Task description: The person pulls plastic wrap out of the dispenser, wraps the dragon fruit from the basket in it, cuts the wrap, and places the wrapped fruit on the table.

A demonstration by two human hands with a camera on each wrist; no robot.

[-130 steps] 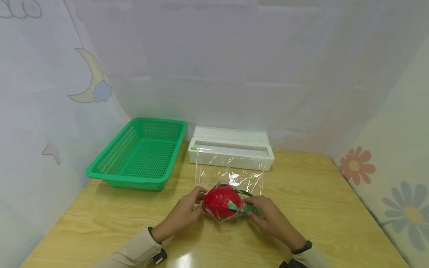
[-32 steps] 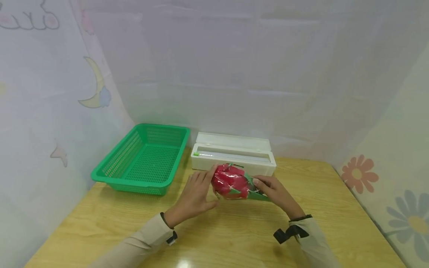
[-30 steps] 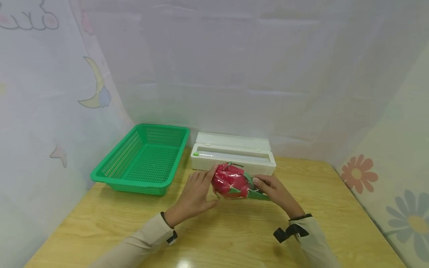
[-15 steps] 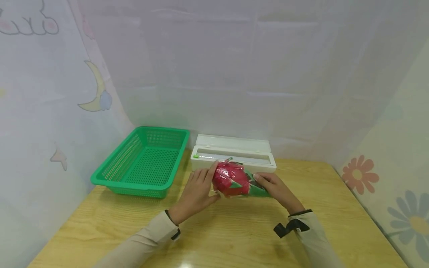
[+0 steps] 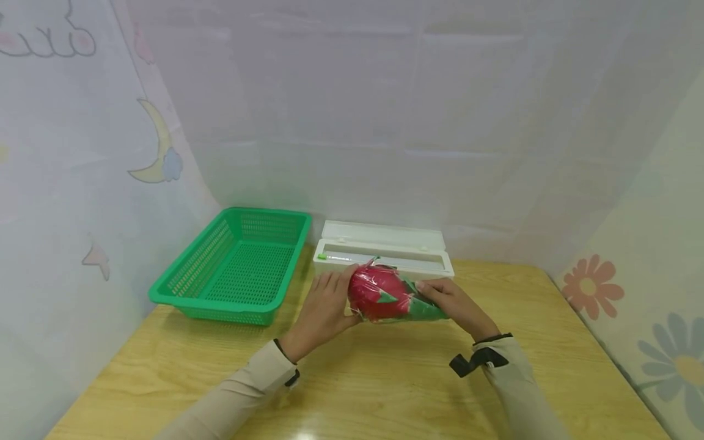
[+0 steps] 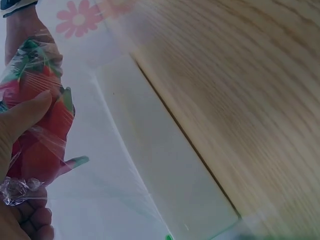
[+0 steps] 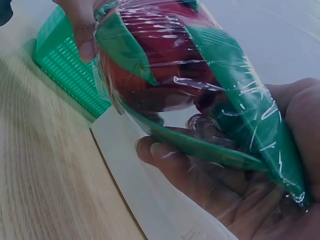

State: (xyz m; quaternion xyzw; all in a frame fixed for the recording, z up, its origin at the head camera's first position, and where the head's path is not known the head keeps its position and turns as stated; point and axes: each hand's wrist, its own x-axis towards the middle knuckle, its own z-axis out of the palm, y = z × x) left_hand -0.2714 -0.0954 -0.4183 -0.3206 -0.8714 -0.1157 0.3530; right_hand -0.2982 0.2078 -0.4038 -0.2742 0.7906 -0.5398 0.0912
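Note:
A red dragon fruit with green scales is wrapped in clear cling film and held between both hands just in front of the white cling-film dispenser box. My left hand holds its left side, thumb on the fruit and fingers under it. My right hand cradles the green-leaf end from below with fingers curled round it. A film sheet stretches from the fruit back to the box.
A green perforated plastic basket sits at the back left of the wooden table. Pale printed curtains close in the back and both sides. The box's lid stands open.
Since 4.3 s ago both hands have moved the wrapped fruit away from me to right in front of the box, taking up the sheet. Over the last second it edged further toward the box.

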